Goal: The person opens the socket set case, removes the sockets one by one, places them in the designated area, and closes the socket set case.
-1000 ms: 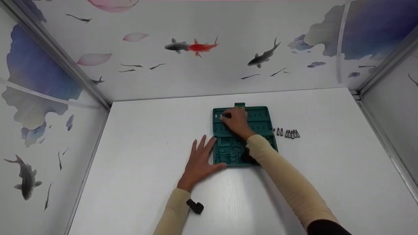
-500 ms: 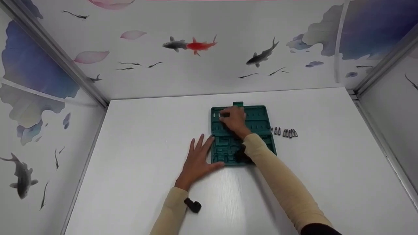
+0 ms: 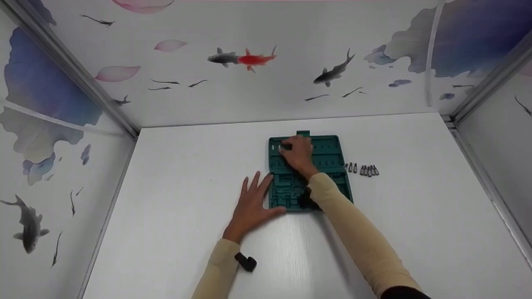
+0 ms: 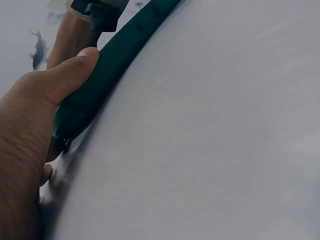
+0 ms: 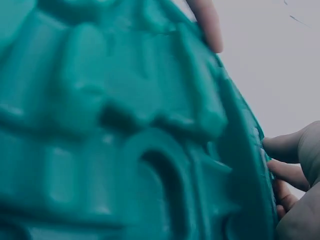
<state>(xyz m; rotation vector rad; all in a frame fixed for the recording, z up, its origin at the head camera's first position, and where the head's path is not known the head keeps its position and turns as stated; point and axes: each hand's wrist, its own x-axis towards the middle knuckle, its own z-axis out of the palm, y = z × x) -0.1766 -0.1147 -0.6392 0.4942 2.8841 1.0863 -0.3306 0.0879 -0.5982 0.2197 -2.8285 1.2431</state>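
Your right hand [image 3: 298, 153] bends over the far left of the case [image 3: 328, 148], thumb and forefinger nearly closed; they seem to pinch 1 pale bit [image 3: 279, 147], though it is too small to judge its seating. Your left hand [image 3: 249, 209] is spread, gripping nothing, its thumb on the near left corner and its forefinger at the left edge.

To do this part well, line the bit up straight with its slot before you press, and push down evenly so it doesn't tip. Let your left hand brace the case lightly, so your pressing doesn't slide it.

The case lies open and flat on the table [image 3: 178, 182], its 2 green halves joined across the middle. The near half is moulded into many odd-shaped recesses; the far half has 2 rows of slim slots, partly hidden by your hand. Just right of it, small loose bits [image 3: 369, 171] lie in a short row, dark with paler glints.
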